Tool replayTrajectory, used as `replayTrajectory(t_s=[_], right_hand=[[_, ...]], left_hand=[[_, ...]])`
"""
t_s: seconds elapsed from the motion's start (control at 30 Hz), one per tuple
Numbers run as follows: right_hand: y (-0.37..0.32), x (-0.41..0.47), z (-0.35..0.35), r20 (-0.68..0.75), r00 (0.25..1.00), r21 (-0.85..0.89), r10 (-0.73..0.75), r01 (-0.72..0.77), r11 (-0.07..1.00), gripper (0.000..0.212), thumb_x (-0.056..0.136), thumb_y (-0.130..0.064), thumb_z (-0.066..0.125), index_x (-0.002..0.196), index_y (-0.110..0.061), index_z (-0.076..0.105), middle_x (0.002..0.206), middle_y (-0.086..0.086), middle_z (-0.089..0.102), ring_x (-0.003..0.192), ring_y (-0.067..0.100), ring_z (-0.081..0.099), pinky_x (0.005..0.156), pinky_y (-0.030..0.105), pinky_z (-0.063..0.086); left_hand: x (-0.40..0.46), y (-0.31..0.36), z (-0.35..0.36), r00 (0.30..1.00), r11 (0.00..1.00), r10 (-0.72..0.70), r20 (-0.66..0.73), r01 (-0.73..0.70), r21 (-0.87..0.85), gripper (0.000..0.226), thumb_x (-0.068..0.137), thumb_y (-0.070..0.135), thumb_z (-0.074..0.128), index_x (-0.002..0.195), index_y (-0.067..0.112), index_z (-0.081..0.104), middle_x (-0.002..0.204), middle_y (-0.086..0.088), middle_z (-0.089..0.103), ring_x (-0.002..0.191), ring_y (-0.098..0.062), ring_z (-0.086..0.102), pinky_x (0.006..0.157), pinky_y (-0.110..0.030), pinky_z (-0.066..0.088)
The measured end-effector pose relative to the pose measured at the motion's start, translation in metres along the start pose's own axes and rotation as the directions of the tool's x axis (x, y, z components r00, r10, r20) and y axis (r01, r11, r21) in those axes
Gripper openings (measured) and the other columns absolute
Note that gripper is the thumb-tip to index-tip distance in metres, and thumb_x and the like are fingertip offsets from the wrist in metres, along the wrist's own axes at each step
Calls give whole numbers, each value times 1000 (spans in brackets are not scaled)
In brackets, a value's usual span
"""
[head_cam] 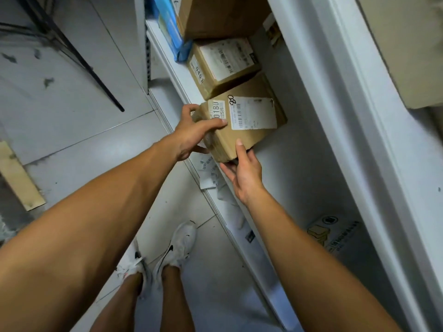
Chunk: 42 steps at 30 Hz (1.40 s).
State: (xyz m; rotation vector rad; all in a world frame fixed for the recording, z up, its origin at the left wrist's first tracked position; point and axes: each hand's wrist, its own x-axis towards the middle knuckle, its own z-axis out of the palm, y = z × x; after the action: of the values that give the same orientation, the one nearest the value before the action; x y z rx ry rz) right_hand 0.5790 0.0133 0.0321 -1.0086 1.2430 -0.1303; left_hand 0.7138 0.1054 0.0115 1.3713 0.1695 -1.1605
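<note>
A brown cardboard parcel [249, 137] with a white shipping label and a sticker reading 0180 lies at the front edge of a white shelf [299, 164]. My left hand [191, 133] grips its left end, thumb on top and fingers curled over the far corner. My right hand [244, 173] holds the near right corner, thumb on the top face and fingers under the edge. Both forearms reach in from the bottom of the head view.
A second labelled parcel [223, 65] marked 0461 sits just behind, with a bigger brown box [223, 15] and a blue packet [172, 29] beyond. A white printed bag [333, 233] lies on the shelf at right. Paper slips [208, 173] hang off the shelf edge. Grey floor and my white shoes [175, 250] below.
</note>
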Motion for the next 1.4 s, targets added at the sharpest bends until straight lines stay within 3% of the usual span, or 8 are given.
replayTrajectory(t_s=[0.23,0.37,0.63,0.8,0.93,1.07,1.27,1.4], right_hand=[[46,-39,-13,82,991,-86,106,-99,991,91,66,-60,83,145,-31,49,135,-1,65,115,18,68,86,34,57],[59,-42,-8,199,960,60,199,-214,975,122,36,-73,90,142,-25,53,133,4,65,122,23,63,98,41,52],[41,-28,28,533,797,-109,284,-268,957,130,42,-62,95,151,-15,41,146,17,54,135,33,50,110,46,44],[19,-29,50,617,715,-659,329,240,713,102,57,-13,97,143,-23,44,135,-3,61,124,15,60,107,46,50],[28,-37,62,703,687,-671,183,557,489,104,57,-12,97,141,-21,36,137,-4,55,130,10,52,108,30,46],[45,-39,63,756,653,-612,47,679,406,106,59,-18,96,144,-19,32,144,-1,50,135,15,49,113,31,42],[49,-39,56,658,717,-683,230,438,585,98,57,-8,97,138,-20,45,132,-4,61,126,12,58,106,33,49],[39,-41,56,489,717,-795,497,132,592,52,75,-43,78,119,-20,63,110,1,75,108,27,71,87,36,60]], left_hand=[[-49,-39,-61,995,980,-96,-4,93,-174,61,78,19,82,124,24,41,130,-13,63,115,-39,66,79,-59,61],[-94,-61,-121,988,967,-139,65,150,-206,82,69,24,82,141,25,43,137,-13,62,120,-37,64,78,-55,59],[-161,-74,-205,995,987,-84,-49,76,-142,94,49,23,99,130,21,52,123,-9,70,110,-25,70,77,-44,61],[-186,-64,-227,992,993,101,-79,-95,77,127,67,-29,71,161,38,16,129,15,63,111,-3,69,81,-17,57],[-199,-63,-232,968,875,249,-29,-212,435,118,56,-21,88,150,18,28,134,13,51,116,13,57,92,-6,46],[-201,-78,-233,917,749,398,0,-325,577,112,56,-10,93,136,34,28,132,14,48,122,7,53,101,-9,42],[-203,-77,-247,982,916,173,-74,-133,378,111,51,-6,95,143,28,42,133,8,61,121,-4,62,95,-19,53],[-203,-79,-246,980,974,-162,-116,178,141,77,56,52,93,122,26,65,108,-7,74,92,-29,73,86,-37,55]])
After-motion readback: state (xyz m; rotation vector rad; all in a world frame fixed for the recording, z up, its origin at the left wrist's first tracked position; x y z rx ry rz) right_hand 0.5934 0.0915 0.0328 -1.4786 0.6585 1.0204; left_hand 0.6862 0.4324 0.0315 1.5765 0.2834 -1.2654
